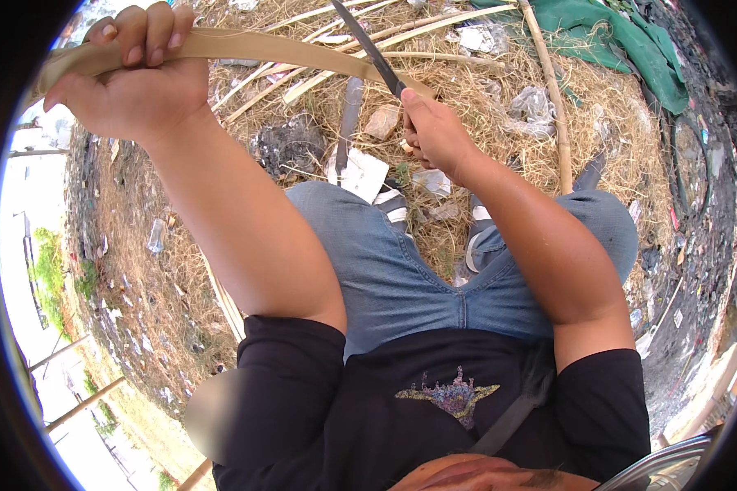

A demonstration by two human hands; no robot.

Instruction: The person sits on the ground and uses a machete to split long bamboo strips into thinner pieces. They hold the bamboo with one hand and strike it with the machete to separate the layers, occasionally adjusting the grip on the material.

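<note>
My left hand (151, 86), raised at the upper left, is closed around a long pale bamboo strip (278, 47). The strip bows away to the right, its far end reaching close to my right hand (438, 135). That hand is wrapped round the handle of a knife (370, 47), whose long dark blade points up and to the left. Blade and strip cross near the strip's right end; whether they touch I cannot tell. Beneath them, several loose bamboo strips (319, 78) lie across one another on the straw.
I sit with knees bent, jeans (368, 270) below my hands. A bamboo pole (553, 98) lies right of centre, near a green cloth (630, 41) and clear plastic (532, 110). A brick piece (382, 121), a blackened lump (291, 146) and a white slab (360, 173) lie ahead.
</note>
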